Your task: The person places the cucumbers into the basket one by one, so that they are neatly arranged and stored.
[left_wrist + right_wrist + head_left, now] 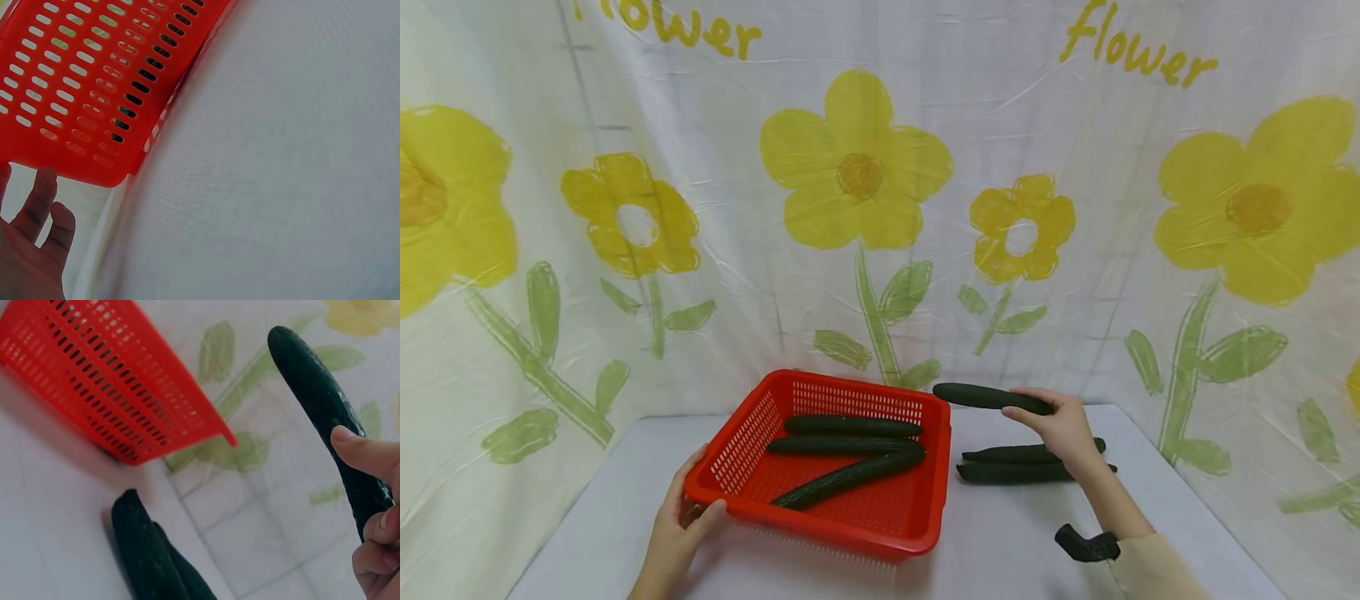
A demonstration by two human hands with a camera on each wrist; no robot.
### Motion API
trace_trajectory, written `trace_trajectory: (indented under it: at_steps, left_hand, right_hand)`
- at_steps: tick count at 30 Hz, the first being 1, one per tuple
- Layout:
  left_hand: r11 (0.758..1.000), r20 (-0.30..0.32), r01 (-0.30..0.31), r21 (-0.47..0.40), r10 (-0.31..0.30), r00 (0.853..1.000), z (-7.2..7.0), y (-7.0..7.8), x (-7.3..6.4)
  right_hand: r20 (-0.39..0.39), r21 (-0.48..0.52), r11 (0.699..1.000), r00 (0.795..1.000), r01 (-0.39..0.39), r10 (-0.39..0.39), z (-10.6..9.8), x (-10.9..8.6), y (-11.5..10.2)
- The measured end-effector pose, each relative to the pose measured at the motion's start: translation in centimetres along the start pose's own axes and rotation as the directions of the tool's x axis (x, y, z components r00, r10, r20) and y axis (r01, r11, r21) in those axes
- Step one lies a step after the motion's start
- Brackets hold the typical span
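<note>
A dark green cucumber (981, 396) is held level in the air by my right hand (1066, 427), just right of the basket's far corner. In the right wrist view, thumb and fingers grip one end of that cucumber (312, 387). My left hand (679, 525) grips the near left corner of a red plastic basket (820, 518), thumb over the rim. Inside the basket lie three cucumbers (853, 427), two side by side and one slanted. Beneath my right hand, two more cucumbers (1011, 473) lie together on the table.
The white table (1000, 542) meets a curtain (722, 250) printed with yellow flowers behind and at both sides. A black strap mount (1086, 543) sits on my right wrist. The basket (119, 381) has slotted walls and a raised rim.
</note>
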State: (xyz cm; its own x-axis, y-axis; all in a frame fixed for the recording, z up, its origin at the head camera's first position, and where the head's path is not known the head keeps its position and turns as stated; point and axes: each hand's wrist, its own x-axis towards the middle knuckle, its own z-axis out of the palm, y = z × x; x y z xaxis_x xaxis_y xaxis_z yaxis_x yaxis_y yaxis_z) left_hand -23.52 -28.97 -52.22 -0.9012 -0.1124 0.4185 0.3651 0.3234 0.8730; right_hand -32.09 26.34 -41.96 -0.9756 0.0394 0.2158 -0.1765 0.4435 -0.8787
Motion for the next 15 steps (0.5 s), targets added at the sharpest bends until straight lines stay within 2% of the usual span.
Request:
trace_trajectory:
  at_steps: [8, 15]
  left_hand:
    - [1.0, 0.001, -0.002, 0.005, 0.002, 1.0, 0.0, 0.1, 0.1]
    - [1.0, -0.001, -0.012, 0.008, 0.012, 1.0, -0.1, 0.1, 0.0]
  right_hand:
    - [0.037, 0.028, 0.998, 0.998, 0.052, -0.053, 3.2, 1.0, -1.1]
    - [0.106, 0.11, 0.992, 0.992, 0.054, -0.066, 6.1, 2.0, -3.4]
